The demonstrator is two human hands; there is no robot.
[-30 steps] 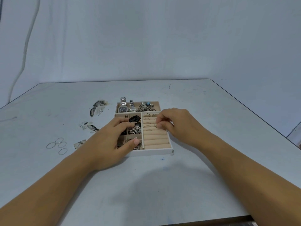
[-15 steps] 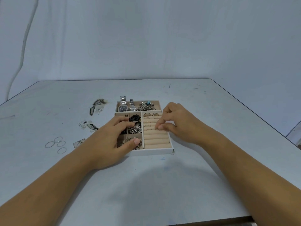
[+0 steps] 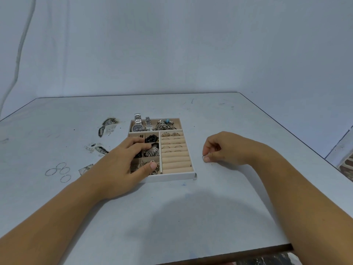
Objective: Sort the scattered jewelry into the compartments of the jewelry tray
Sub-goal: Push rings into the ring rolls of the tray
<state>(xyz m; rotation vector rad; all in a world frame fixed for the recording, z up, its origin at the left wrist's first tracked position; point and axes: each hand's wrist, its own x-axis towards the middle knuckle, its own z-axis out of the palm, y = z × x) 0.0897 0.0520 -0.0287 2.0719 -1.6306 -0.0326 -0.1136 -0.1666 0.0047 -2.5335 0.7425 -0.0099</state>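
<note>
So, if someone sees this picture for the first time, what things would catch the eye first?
Probably the jewelry tray at the table's centre, with two silver watches in its far compartment and rings in the beige ring rolls on its right side. Next, the left hand resting over the tray's left compartments, and the right hand just right of the tray, fingers pinched near the table. Four thin hoops lie loose far left.

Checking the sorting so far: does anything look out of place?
Yes. Four thin hoops and some small pieces lie loose on the table, left of the tray, unsorted.
</note>
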